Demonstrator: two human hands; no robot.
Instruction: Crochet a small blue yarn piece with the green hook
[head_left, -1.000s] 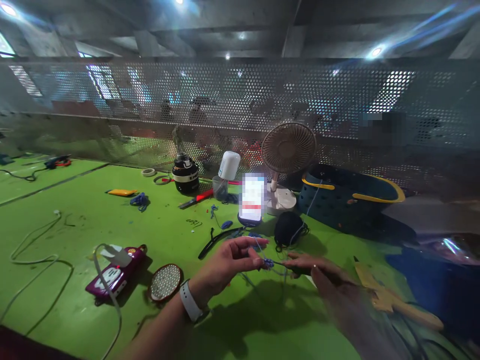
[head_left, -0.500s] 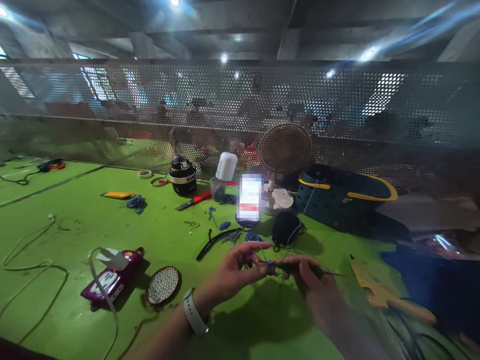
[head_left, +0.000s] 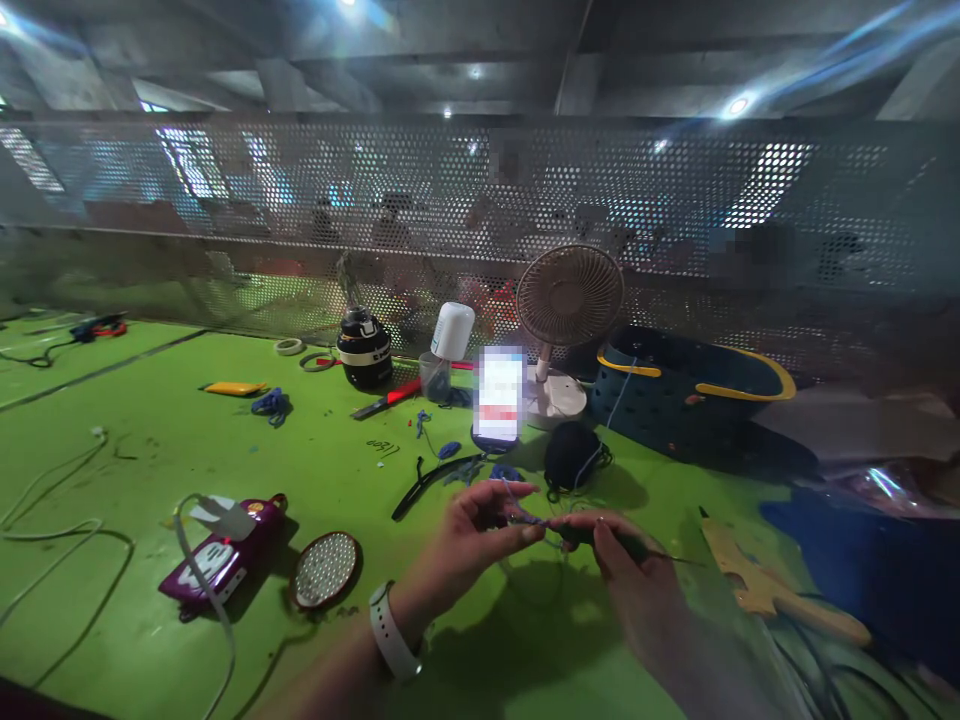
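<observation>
My left hand (head_left: 476,535), with a white watch on its wrist, pinches a small purple-blue piece of crochet (head_left: 530,520) between thumb and fingers. A light blue yarn strand passes by its raised index finger. My right hand (head_left: 637,575) is closed round the dark handle of a crochet hook (head_left: 636,546), whose thin rear end points right. The hook's front end meets the left fingertips; its tip is too small to make out. Just behind the hands lies a black ball of yarn (head_left: 573,457).
A lit phone (head_left: 499,395) stands ahead, with a fan (head_left: 559,395) behind it. A dark blue basket (head_left: 667,415) is at the right, near a yellow glue gun (head_left: 772,590). A purple power bank (head_left: 225,565) and a round studded disc (head_left: 325,571) lie left on the green table (head_left: 360,660).
The crochet piece and left fingers have shifted slightly, with the left thumb now straighter. The hook lies more plainly in view in my right hand, its rear end a little lower.
</observation>
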